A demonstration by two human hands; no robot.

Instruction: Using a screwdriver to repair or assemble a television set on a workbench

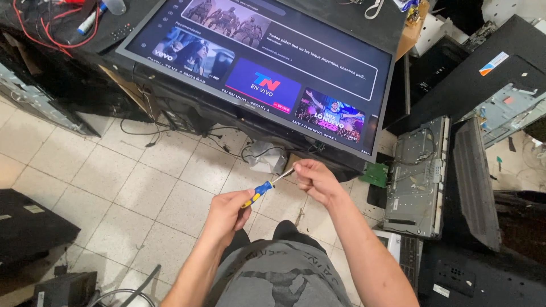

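Head view looked down over a tiled floor (114, 187). The left hand (227, 211) was closed around the blue-and-yellow handle of a screwdriver (266, 185), held out above the floor in front of the person's torso. Its metal shaft slanted up to the right hand (314, 179), whose fingertips pinched the tip. Behind, a lit television (267, 68) lay on a bench; a bare metal chassis (418, 176) leaned at right.

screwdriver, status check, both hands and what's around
Left hand gripping screwdriver handle. Right hand pinching its tip. Lit TV ahead, nothing between the hands.
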